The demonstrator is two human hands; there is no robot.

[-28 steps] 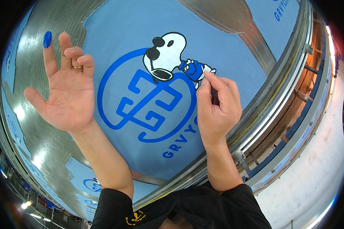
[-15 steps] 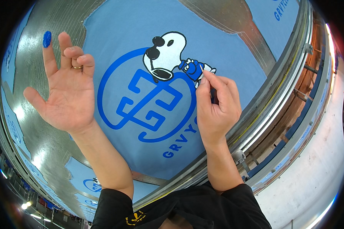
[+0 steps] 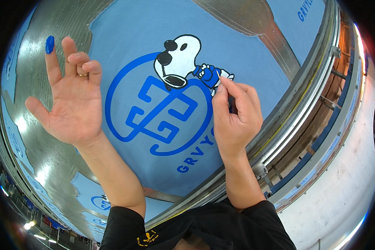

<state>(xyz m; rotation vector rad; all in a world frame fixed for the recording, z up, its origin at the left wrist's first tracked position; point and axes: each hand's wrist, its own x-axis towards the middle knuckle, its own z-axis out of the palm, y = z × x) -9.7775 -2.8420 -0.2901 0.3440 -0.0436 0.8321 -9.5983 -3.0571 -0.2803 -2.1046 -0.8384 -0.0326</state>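
Observation:
My right hand (image 3: 238,112) pinches a thin, pale, pointed stick (image 3: 218,73) between thumb and fingertips. The stick's tip is over the blue shirt of a printed cartoon dog (image 3: 187,50); whether it touches the print I cannot tell. This white and black figure lies on a light blue fabric piece (image 3: 125,37), partly over a blue ring-shaped emblem (image 3: 108,104). My left hand (image 3: 73,104) is raised at the left, palm up and open, holding nothing. Wet-looking blue paint (image 3: 50,44) coats its index fingertip. A ring sits on one of its bent fingers.
The fabric lies flat on a shiny, streaked metal table (image 3: 50,25). More printed light blue pieces (image 3: 89,193) lie around it. A metal rail (image 3: 296,112) borders the table at my right, with a pale surface (image 3: 341,183) beyond.
Both hands hold nearly the same pose and place. The print and hands sit very slightly further left in the picture; the stick stays over the dog's blue shirt.

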